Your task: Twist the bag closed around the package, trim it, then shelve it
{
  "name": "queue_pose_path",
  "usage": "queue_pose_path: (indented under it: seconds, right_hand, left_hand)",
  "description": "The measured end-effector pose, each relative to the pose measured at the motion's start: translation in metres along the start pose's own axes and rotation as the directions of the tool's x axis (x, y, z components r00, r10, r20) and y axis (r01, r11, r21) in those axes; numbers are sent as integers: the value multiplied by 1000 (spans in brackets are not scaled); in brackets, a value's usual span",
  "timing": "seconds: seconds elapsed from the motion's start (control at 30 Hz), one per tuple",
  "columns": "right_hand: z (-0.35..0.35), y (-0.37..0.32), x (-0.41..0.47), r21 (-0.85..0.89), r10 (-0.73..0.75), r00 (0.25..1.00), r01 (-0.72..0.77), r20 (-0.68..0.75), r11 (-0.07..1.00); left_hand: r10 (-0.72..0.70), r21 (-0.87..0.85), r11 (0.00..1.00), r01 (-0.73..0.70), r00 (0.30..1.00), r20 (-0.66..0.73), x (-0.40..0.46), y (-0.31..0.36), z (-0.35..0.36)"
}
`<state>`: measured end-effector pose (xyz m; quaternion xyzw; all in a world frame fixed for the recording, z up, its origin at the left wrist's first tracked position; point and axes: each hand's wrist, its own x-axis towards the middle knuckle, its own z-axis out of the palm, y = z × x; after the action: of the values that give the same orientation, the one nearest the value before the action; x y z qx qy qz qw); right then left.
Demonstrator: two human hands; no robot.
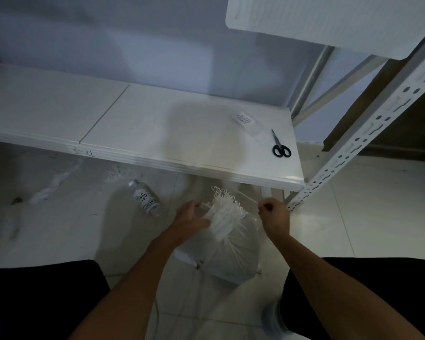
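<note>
The left hand (193, 218) grips the gathered neck of the white bag (227, 249) on the floor between the knees while the right hand (272, 213) is fisted on a thin white tie (245, 197), and beyond them black scissors (280, 147) lie on the white shelf (138, 133).

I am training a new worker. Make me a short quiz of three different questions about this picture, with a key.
1. True or false: the scissors lie on the shelf.
2. Where is the bottle? A) on the shelf B) lying on the floor C) in the left hand
3. Fill in: the right hand is closed on a thin white ____ above the bag.

Key: 1. true; 2. B; 3. strand, which runs toward the bag's bunched top.
</note>
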<state>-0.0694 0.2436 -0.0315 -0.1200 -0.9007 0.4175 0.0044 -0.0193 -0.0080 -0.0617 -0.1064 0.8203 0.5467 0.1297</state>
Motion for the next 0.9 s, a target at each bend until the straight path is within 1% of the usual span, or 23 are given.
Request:
queue_pose_path:
  seconds: [0.03,0.07,0.13,0.17,0.2,0.23,0.3,0.33,0.37,0.4,0.43,0.5,0.53,0.57,0.63,0.67,0.73,0.77,0.83,0.9]
  right_hand:
    - [6,10,-5,34,62,998,-62,8,997]
    - [12,15,-10,43,119,993,-120,12,992]
    - [24,15,-19,35,166,985,-168,57,985]
    - [31,12,-22,44,147,986,-151,78,988]
    - [35,4,-27,64,111,987,-119,117,991]
    - [41,1,-30,74,11,989,-22,146,997]
    - [51,-1,-36,98,-213,957,197,199,976]
    - [53,2,-39,118,-264,939,243,222,963]
    - [54,4,-41,131,-269,931,243,247,961]
    - [54,4,-40,112,-291,921,271,257,956]
    - [53,1,-38,73,-301,913,292,277,954]
    - [55,-4,-32,-90,-289,894,337,342,937]
    - [56,-9,-30,-120,-307,890,364,338,924]
    - [57,-9,-29,-102,-336,884,386,326,917]
    - [56,-9,-32,-30,-439,851,466,288,884]
    - [55,-10,-32,13,-438,856,452,276,892]
    - [52,-8,-31,20,-421,876,428,237,903]
    - [52,-7,-32,-9,-433,878,444,206,896]
    - [55,-2,-30,-102,-489,845,517,217,850]
    - [56,-2,-27,-130,-463,857,497,226,858]
  left_hand:
    - [-22,60,998,18,997,77,-3,-3,3]
    - [-22,142,990,4,992,125,-5,-2,6]
    - [15,330,942,-60,991,136,-6,3,12]
    - [46,393,916,-87,993,111,-5,6,15]
    - [77,433,895,-105,994,81,-5,8,18]
    - [102,457,883,-112,994,45,-3,8,22]
    - [121,506,856,-105,993,2,-1,8,33]
    - [108,525,847,-87,994,-9,1,7,39]
    - [97,527,847,-73,995,-18,4,5,45]
    - [106,498,864,-76,994,-32,6,4,50]
    - [127,426,900,-92,990,-54,9,3,53]
    - [141,223,968,-115,984,-104,11,5,56]
    - [136,150,982,-117,983,-125,11,6,56]
    - [129,99,988,-115,981,-144,11,8,57]
    - [112,17,994,-111,979,-171,12,11,57]
    - [107,-17,994,-112,978,-180,13,11,58]
    - [118,-45,990,-130,971,-209,13,7,58]
    - [126,-44,989,-140,965,-229,13,5,58]
    - [130,-40,989,-144,958,-257,12,3,59]
    - [126,-31,990,-140,955,-270,11,3,58]
